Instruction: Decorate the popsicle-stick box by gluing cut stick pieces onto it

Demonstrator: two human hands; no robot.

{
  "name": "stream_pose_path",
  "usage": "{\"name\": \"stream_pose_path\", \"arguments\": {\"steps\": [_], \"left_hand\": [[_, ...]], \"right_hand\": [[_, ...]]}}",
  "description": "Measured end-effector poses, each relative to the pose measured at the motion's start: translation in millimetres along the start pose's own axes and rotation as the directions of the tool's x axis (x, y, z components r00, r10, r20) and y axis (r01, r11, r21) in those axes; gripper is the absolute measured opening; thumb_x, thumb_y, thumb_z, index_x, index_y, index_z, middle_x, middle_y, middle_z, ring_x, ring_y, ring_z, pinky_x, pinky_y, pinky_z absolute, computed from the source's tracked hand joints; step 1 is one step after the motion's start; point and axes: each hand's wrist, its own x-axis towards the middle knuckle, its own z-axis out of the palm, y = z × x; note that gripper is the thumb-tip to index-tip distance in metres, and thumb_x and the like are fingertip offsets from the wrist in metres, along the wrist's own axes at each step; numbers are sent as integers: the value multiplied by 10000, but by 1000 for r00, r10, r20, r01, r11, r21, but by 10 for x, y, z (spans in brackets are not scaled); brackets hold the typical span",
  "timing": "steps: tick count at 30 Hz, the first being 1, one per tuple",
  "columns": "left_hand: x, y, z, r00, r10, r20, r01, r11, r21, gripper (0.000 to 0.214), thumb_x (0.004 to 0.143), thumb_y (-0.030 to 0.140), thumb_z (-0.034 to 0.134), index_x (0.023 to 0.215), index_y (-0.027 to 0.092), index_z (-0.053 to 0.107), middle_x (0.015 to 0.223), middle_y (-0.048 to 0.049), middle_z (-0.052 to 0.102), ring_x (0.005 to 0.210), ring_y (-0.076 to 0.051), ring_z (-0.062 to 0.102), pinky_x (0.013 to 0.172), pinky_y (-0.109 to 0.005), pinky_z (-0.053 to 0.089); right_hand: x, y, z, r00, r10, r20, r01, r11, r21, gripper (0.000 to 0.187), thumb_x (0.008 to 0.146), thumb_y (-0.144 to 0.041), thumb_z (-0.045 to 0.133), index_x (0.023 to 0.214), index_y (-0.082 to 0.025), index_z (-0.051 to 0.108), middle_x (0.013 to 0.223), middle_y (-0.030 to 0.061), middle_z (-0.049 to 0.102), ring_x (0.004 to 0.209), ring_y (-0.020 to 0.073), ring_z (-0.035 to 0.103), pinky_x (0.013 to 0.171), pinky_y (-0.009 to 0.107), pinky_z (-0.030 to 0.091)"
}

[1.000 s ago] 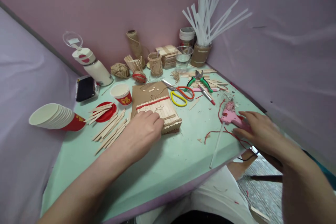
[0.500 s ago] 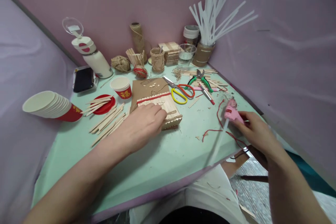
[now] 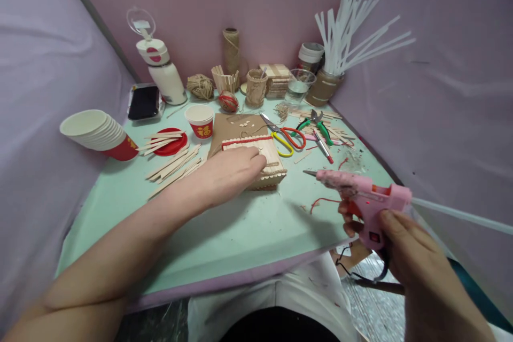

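A pink hot glue gun (image 3: 371, 197) is gripped in my right hand (image 3: 409, 240), raised above the table's right front edge. Its metal nozzle points left, and a clear glue stick (image 3: 460, 212) sticks out of the back. Over the front of a small craft-stick box (image 3: 276, 163) lies my left hand (image 3: 236, 171). Its fingers are curled, with the tips hidden, so what they pinch does not show. Red cord and twine trim the box, which rests by a brown cardboard piece (image 3: 228, 125) bearing several small wooden bits (image 3: 246, 124).
Right of the box lie scissors (image 3: 286, 139), green-handled pliers (image 3: 316, 124) and a pen (image 3: 323, 147). Loose craft sticks (image 3: 176, 165), a red plate (image 3: 180, 145) and paper cups (image 3: 96, 131) are on the left. Behind stand a bottle (image 3: 164, 75), a water cup (image 3: 298, 88) and a jar of glue sticks (image 3: 324, 88).
My right hand has lifted the glue gun off the table's right side and turned it, so the nozzle points left. The left hand stays at the box; the view has shifted slightly.
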Motion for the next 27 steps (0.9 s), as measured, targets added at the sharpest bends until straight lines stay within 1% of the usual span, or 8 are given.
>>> {"name": "stream_pose_path", "arguments": {"steps": [2, 3, 5, 9, 14, 18, 22, 27], "left_hand": [[-11, -18, 11, 1000, -6, 4, 6, 999, -39, 206, 977, 170, 387, 961, 150, 592, 949, -63, 617, 817, -176, 562, 660, -278, 375], [-15, -25, 13, 1000, -10, 6, 10, 998, -58, 205, 978, 173, 387, 974, 152, 591, 963, -62, 618, 827, -174, 566, 673, -275, 378], [-19, -38, 12, 1000, -19, 0, 19, 994, -107, 202, 979, 186, 389, 990, 161, 589, 982, -57, 624, 846, -171, 572, 693, -268, 382], [-19, -50, -20, 999, -49, -3, 47, 977, -207, 196, 961, 193, 402, 943, 174, 596, 940, -39, 641, 818, -168, 566, 667, -259, 369], [-32, -42, -93, 996, -79, 31, 85, 960, -267, 176, 929, 225, 451, 880, 173, 612, 861, -30, 652, 724, -160, 550, 597, -256, 329], [-76, -48, -137, 994, -94, 53, 104, 962, -254, 190, 924, 238, 448, 846, 181, 611, 820, -30, 652, 661, -151, 538, 553, -256, 297], [-122, -64, -158, 994, -89, 68, 102, 968, -229, 178, 906, 215, 453, 821, 189, 607, 774, -20, 646, 591, -137, 507, 520, -253, 270], [-127, -71, -168, 996, -79, 49, 87, 973, -214, 171, 887, 193, 472, 827, 185, 632, 797, -25, 662, 626, -141, 536, 530, -252, 284]], "right_hand": [[-70, -64, 77, 994, 13, 111, -17, 999, 39, 456, 910, -586, 477, 914, -223, 753, 863, 100, 748, 745, 263, 704, 631, 365, 587], [-94, -102, 117, 990, 4, 143, -10, 999, 41, 440, 902, -588, 494, 920, -230, 750, 860, 88, 743, 729, 248, 692, 608, 345, 576], [-126, -185, 200, 985, -41, 165, 42, 999, 0, 418, 898, -587, 506, 909, -243, 744, 824, 64, 727, 669, 210, 656, 547, 302, 542], [-147, -321, 341, 975, -111, 193, 125, 990, -60, 409, 923, -566, 479, 902, -246, 733, 756, 38, 688, 599, 163, 589, 523, 266, 499], [-144, -311, 416, 971, -80, 225, 97, 993, -68, 424, 944, -545, 460, 1003, -214, 717, 814, 52, 677, 634, 158, 572, 557, 270, 491], [-141, -277, 436, 969, -58, 239, 73, 996, -57, 432, 949, -542, 455, 1068, -207, 700, 852, 62, 677, 694, 170, 587, 586, 275, 497], [-134, -283, 451, 971, -54, 234, 71, 996, -63, 432, 943, -550, 461, 1056, -208, 701, 885, 72, 686, 744, 182, 609, 612, 273, 518], [-131, -267, 468, 971, -56, 233, 77, 994, -80, 446, 945, -563, 444, 1044, -203, 689, 870, 71, 681, 751, 183, 612, 610, 267, 520]]}}
